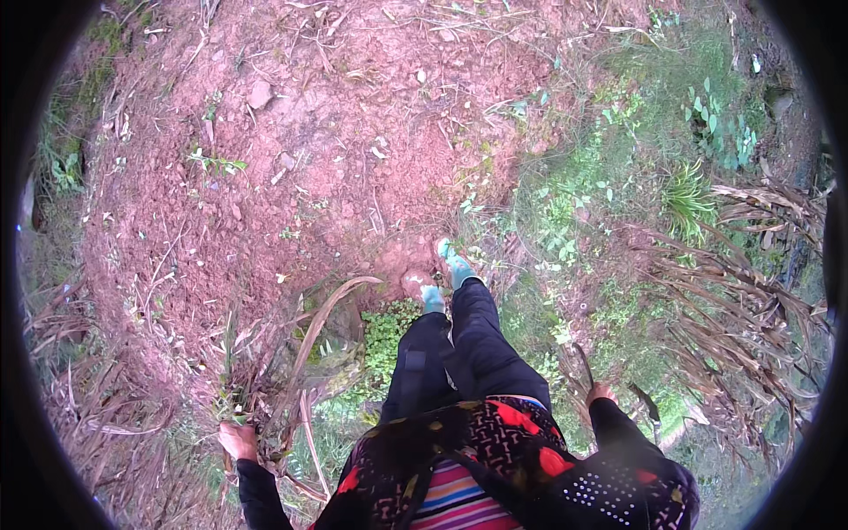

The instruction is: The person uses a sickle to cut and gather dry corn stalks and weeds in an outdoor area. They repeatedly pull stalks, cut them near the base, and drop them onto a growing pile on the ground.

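At the lower left, my left hand point(238, 440) is closed around a bunch of plant stalks point(233, 404), some green and some dry and brown. Long dried leaves hang close beside it. My right hand point(601, 393), at the lower right, grips a thin, dark, curved tool point(584, 363) that looks like a sickle, its curved end pointing away from me. Low green weeds surround that hand. Between the two hands are my legs in dark trousers point(477, 324) and my light teal shoes point(457, 265), standing at the edge of bare reddish soil point(318, 179).
Heaps of long dry leaves point(742, 318) lie on the right, with more dry stalks point(132, 411) at the lower left. A grassy tuft point(689, 199) and leafy weeds point(563, 218) grow on the right. A stone point(260, 94) sits on the soil ahead.
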Tool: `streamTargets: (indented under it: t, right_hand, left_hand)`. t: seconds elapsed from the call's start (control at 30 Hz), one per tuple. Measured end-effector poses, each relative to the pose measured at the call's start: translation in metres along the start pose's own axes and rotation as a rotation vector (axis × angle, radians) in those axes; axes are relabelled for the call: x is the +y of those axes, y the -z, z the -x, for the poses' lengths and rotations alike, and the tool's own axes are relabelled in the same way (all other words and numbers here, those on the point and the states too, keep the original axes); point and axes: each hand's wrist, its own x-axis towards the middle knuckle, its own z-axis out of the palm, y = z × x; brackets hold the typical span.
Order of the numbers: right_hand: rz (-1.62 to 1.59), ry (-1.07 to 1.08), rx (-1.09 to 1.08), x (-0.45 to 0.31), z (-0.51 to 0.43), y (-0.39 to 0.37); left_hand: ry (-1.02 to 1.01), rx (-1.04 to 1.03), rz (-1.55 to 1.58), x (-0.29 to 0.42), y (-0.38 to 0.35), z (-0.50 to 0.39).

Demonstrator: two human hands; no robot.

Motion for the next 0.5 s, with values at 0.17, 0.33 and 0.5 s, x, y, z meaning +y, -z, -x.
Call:
streamTargets:
  t: [0.17,0.33,0.5]
  right_hand:
    - [-0.072,0.197,-0.010,-0.020,-0.023,0.011]
    - [-0.593,0.510,0.303,-0.102,-0.051,0.062]
    - [-0.891,0.727,0.360,-0.194,-0.042,0.120]
  left_hand:
    - [-0.061,-0.160,0.243,0.030,0.023,0.004]
    - [-0.167,-0.028,0.181,0.076,0.052,-0.011]
    - [-0.355,0.192,0.055,0.081,0.061,-0.042]
